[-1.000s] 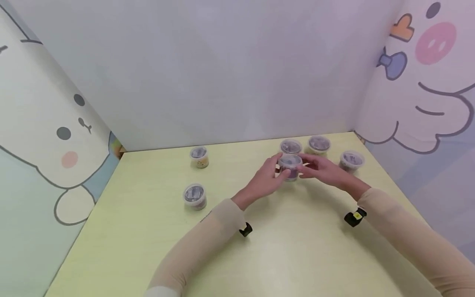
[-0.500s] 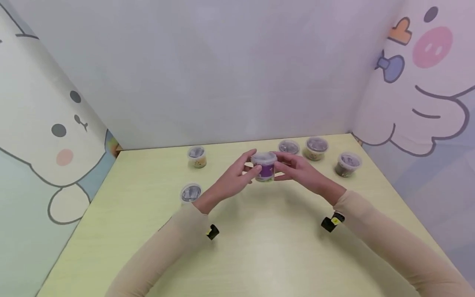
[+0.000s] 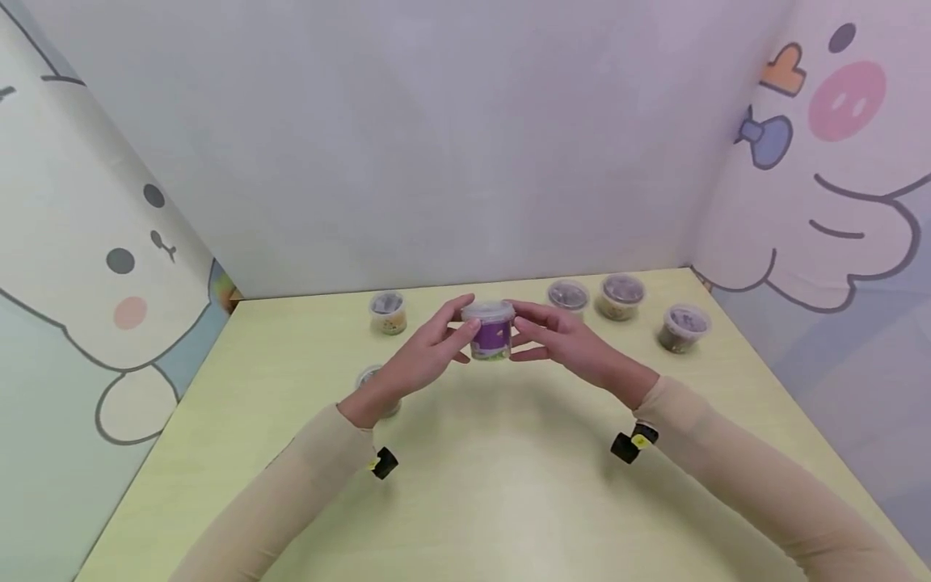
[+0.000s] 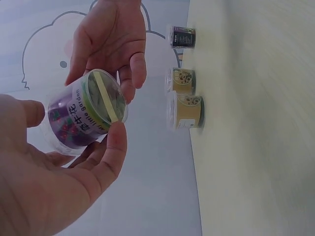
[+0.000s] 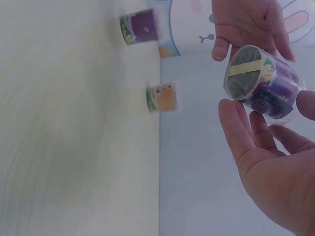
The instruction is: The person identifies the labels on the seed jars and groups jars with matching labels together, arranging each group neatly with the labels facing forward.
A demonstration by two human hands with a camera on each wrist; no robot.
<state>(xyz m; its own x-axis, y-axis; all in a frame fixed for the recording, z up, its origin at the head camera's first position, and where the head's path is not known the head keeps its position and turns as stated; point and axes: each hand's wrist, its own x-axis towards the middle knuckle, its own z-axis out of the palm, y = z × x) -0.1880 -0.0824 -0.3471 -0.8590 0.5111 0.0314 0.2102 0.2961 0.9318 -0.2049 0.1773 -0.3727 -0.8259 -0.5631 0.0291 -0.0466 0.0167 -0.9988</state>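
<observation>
A small plastic cup (image 3: pixel 491 336) with a purple label and clear lid is held above the table between both hands. My left hand (image 3: pixel 425 352) grips its left side, thumb on the near side and fingers beneath and behind. My right hand (image 3: pixel 567 339) holds the other side with thumb and fingertips, several fingers spread. In the left wrist view the cup (image 4: pixel 81 110) tilts, its label reading "My little garden", and a pale yellow strip crosses its base. The right wrist view shows the same strip on the cup's base (image 5: pixel 246 73).
On the pale yellow table (image 3: pixel 494 485), an orange-labelled cup (image 3: pixel 389 314) stands back left; another cup (image 3: pixel 369 375) is partly hidden by my left wrist. At right stand three lidded cups: one (image 3: pixel 568 296) behind my right hand, one (image 3: pixel 622 297) beside it, and a dark one (image 3: pixel 684 327).
Both hands have carried the purple cup leftward, away from the cups at the right, to the middle of the table. My left forearm now covers part of the lower left cup.
</observation>
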